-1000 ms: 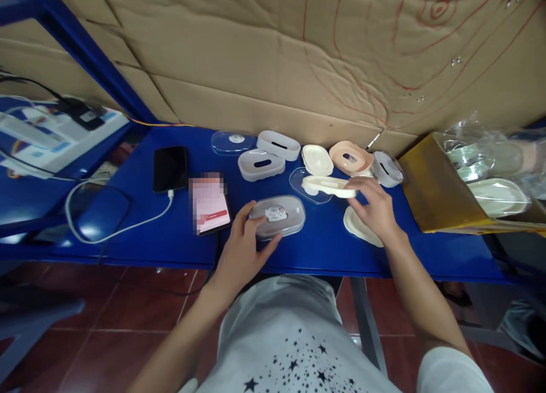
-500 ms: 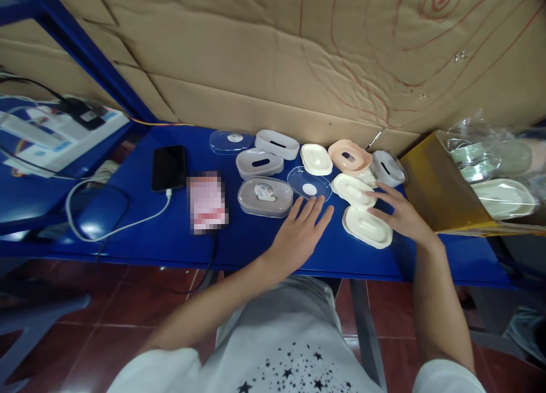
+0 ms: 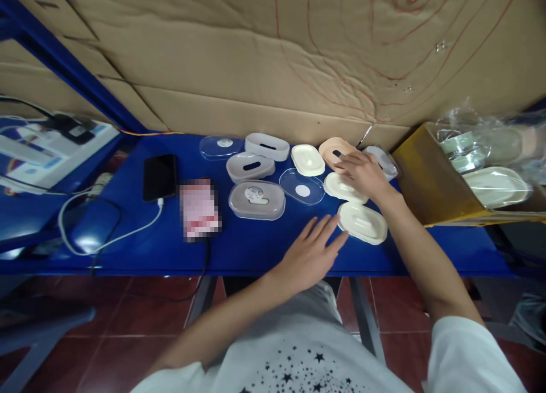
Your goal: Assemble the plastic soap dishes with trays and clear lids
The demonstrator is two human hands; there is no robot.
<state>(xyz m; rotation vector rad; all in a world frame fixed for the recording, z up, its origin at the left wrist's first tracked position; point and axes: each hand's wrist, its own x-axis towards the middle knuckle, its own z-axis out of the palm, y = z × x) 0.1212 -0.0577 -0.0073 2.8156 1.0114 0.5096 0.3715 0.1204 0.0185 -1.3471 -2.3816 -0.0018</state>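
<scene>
My right hand (image 3: 362,174) lies over a peach soap dish (image 3: 335,152), with its fingertips on the dish's near edge. Beside that hand are a cream soap dish (image 3: 344,187) and a white slotted dish (image 3: 383,161), partly hidden by my fingers. My left hand (image 3: 311,252) rests open on the blue table (image 3: 239,251), holding nothing. Its fingertips are just short of a larger cream dish (image 3: 362,223). Farther left stand a clear lid with a white dot (image 3: 302,187) and a grey-topped box with a sticker (image 3: 256,200).
Behind them are more slotted white dishes (image 3: 251,166), a clear lid (image 3: 220,147) and a cream dish (image 3: 307,160). A black phone (image 3: 160,177) charges by a blurred card (image 3: 199,209). A yellow box (image 3: 430,177) holds bagged dishes at right. Cardboard lines the back.
My right hand has moved back from the front dishes to the peach dish. My left hand has slid right along the table, away from the grey-topped box. The view has shifted slightly.
</scene>
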